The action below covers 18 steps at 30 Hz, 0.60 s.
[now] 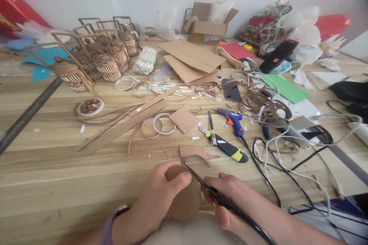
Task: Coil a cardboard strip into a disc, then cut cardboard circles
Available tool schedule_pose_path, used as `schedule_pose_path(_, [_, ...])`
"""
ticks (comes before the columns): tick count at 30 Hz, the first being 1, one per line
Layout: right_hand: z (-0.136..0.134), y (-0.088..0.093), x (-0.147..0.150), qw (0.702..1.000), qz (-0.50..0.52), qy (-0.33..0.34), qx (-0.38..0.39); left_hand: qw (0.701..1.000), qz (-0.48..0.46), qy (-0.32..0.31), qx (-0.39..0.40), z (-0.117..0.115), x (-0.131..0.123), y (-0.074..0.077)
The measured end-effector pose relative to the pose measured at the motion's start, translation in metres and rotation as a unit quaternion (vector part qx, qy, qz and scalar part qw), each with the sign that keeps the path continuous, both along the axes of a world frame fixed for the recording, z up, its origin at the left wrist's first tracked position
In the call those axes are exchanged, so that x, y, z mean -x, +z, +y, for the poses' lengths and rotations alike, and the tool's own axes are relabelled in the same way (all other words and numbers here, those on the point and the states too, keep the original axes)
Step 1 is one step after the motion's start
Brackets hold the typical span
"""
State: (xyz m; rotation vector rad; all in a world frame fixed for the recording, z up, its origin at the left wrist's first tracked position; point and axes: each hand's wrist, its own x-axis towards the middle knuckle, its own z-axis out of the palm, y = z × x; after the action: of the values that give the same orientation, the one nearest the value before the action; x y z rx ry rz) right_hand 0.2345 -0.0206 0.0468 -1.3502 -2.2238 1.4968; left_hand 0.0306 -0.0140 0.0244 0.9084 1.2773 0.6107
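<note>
A round piece of brown cardboard (185, 203) is gripped by my left hand (163, 189), thumb on top. My right hand (230, 195) is closed on black-handled scissors (214, 191); their blades lie along the upper right edge of the disc. Just beyond the disc lies a cardboard offcut (194, 153) with a curved cut edge. Farther off are a square cardboard piece (184, 118) and two pale rings (164, 123).
A yellow-black utility knife (230, 151), pen (212, 126) and blue glue gun (235, 120) lie ahead, with cables (276, 168) trailing right. Lantern-like woven baskets (106, 67) stand back left; cardboard sheets (192, 55) and an open box (208, 30) are behind.
</note>
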Motion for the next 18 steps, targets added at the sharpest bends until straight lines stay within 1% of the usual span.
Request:
schedule_pose_path(3, [-0.0003,-0.0008,0.0006,1.000,-0.006,-0.005,0.002,1.000,0.017,-0.005,-0.003,0.0007,-0.0002,0.0026])
schedule_pose_path(7, [-0.0016,-0.0069,0.0001,1.000,0.003,-0.028,-0.001,0.999,0.042,-0.002,0.010,0.0009,-0.0009,0.0061])
schedule_pose_path(10, [-0.0023,-0.0096,-0.0009,0.999,0.022,-0.033,0.001,0.999,0.028,-0.003,0.014,0.0002,-0.0010,0.0066])
schedule_pose_path(14, [-0.0043,-0.0056,-0.0016,0.999,0.029,-0.035,0.026,1.000,0.008,-0.009,0.001,0.0011,-0.0003,0.0074])
schedule_pose_path(18, [-0.0090,-0.0036,-0.0017,0.999,0.005,-0.043,0.005,1.000,-0.012,-0.017,-0.020,0.0020,0.0004,0.0066])
